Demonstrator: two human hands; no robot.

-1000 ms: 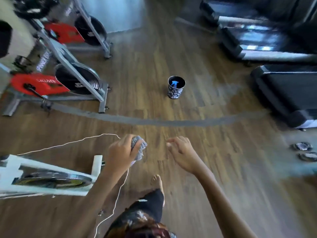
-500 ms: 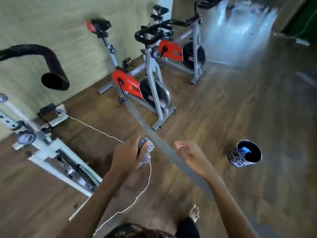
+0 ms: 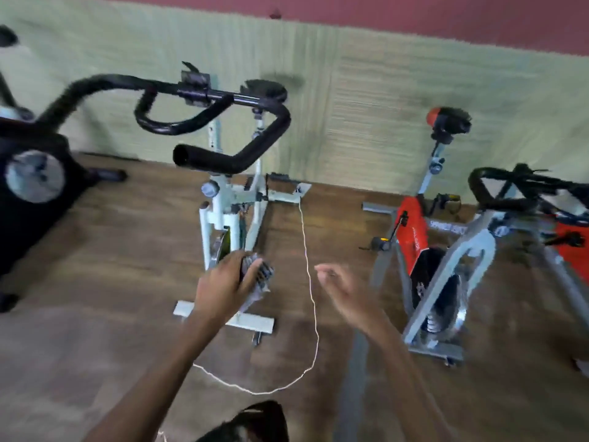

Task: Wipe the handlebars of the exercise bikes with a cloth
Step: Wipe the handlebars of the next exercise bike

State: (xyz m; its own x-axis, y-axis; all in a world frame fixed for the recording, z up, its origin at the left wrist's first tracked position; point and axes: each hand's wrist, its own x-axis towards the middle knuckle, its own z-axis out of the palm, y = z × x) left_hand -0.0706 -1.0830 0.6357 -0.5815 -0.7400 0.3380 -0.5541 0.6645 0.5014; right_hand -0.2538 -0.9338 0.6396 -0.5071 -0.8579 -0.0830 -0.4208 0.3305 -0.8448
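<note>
**APPROACH TO HANDLEBAR: CLOTH IN LEFT HAND**

The left hand (image 3: 228, 282) is gripping the bunched grey cloth (image 3: 261, 275), with its fingers (image 3: 234, 264) curling round the bundle. The right hand (image 3: 347, 293) is hanging relaxed and is holding nothing.

The black handlebars (image 3: 207, 159) of the white bike (image 3: 220, 212) are standing above and beyond the left-hand fingers, well apart from the cloth. The nearest grip is a padded tube. Its long axis is running left to right in the view, with the open end to the left and the right end bending up and away. The left hand is lying nearer to it than the right.

Judgement: the coming move is calling for the cloth to go up and forward, then to wipe along that axis.

A white cord (image 3: 314, 314) is trailing on the floor (image 3: 95, 314) between the two hands.
</note>
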